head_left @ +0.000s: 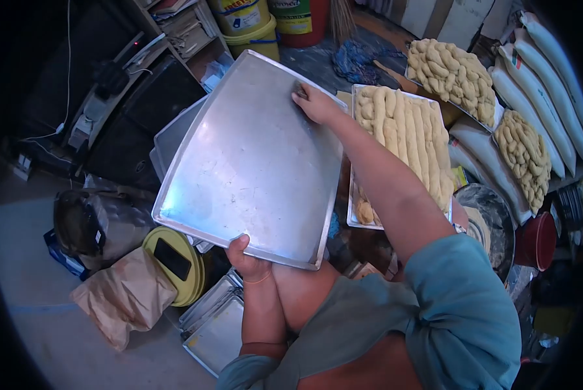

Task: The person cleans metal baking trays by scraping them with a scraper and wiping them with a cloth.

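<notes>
A large shallow metal baking tray (252,156) is tilted in front of me, its inner face towards me. My left hand (249,260) grips the tray's near rim, thumb over the edge. Near the far right corner, my right hand (314,104) is closed over the tray's surface. A small dark thing shows at its fingertips, too little of it to name. Just to the right lies another tray (351,205) bearing long rolls of dough (405,130) side by side, with a small lump of dough (365,212) at its near corner.
Twisted dough pieces (451,75) and more dough pieces (524,153) rest by stacked white sacks (542,97). Stacked trays (217,331) lie below left, near a yellow lid (194,276) with a phone (172,260) and a paper bag (126,296). Buckets (256,39) stand behind.
</notes>
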Motion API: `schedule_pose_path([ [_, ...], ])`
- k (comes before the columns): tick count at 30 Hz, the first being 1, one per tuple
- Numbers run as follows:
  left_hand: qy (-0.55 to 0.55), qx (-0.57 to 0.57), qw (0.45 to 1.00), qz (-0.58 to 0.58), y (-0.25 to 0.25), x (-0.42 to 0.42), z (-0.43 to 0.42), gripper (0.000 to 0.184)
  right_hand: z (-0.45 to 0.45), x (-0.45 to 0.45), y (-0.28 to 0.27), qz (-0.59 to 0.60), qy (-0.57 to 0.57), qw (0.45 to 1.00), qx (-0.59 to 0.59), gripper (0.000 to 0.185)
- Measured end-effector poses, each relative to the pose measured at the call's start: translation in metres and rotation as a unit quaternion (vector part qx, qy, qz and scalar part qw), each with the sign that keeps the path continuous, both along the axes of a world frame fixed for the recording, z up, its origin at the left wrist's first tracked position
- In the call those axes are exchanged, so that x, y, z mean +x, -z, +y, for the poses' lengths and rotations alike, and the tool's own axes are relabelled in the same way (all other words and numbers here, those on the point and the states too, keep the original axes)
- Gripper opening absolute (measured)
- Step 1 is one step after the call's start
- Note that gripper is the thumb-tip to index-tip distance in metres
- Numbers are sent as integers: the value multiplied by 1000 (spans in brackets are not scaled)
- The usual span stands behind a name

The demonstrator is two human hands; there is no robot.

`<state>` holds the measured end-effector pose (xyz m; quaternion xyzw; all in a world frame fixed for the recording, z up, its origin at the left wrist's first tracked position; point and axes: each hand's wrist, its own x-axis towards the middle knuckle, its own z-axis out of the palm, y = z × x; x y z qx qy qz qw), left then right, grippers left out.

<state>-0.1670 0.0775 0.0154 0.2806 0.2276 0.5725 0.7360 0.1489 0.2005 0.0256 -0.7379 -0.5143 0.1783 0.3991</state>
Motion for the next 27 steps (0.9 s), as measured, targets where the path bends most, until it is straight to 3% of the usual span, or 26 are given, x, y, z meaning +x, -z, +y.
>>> schedule_pose_path([
  [2, -8, 6, 1000, 6, -2, 3, 2, 72, -9, -4, 6, -48, 7, 999, 25, 50],
  [3, -8, 9, 1000, 1, -4, 7, 3, 72, -31, -25, -28, -61, -44, 992, -97, 62],
  [5, -17, 9, 1000, 0, -4, 11, 5, 73, -68, -73, -22, -63, -133, 989, 6, 63],
  [7, -37, 7, 999, 6, 1, 13, 8, 74, -111, -115, -28, -93, -214, 972, 24, 66],
  [10, -23, -22, 999, -22, -7, 11, 3, 74, -128, -122, -23, -103, -231, 966, 62, 65],
  [13, -8, -30, 998, -48, -12, 4, -1, 72, -84, -76, -16, -90, -105, 990, 25, 60],
  [15, 15, -21, 998, -56, -12, 3, -2, 71, -58, -34, -31, 5, -52, 997, -51, 56],
  [17, 15, -20, 998, -50, -11, 0, -3, 70, -25, 11, 4, -5, 0, 999, -52, 55],
  [20, -7, -22, 999, -38, -9, 4, 2, 69, -17, 45, 29, -54, 17, 998, 0, 48],
  [23, -16, -23, 999, -42, -8, 10, 4, 67, -40, 47, 1, -129, 123, 965, 194, 38],
  [24, -20, -22, 999, -38, -6, 10, 6, 66, -54, 42, -19, 78, 97, 959, 253, 35],
  [25, -22, -21, 999, -32, -3, 11, 6, 66, -71, 36, -44, 281, 70, 909, 299, 32],
  [26, -28, -17, 999, -26, 0, 12, 6, 65, -81, 34, -55, 473, 42, 815, 331, 30],
  [27, -33, -10, 999, -20, 2, 13, 7, 64, -84, 38, -49, 573, -33, 742, 345, 27],
])
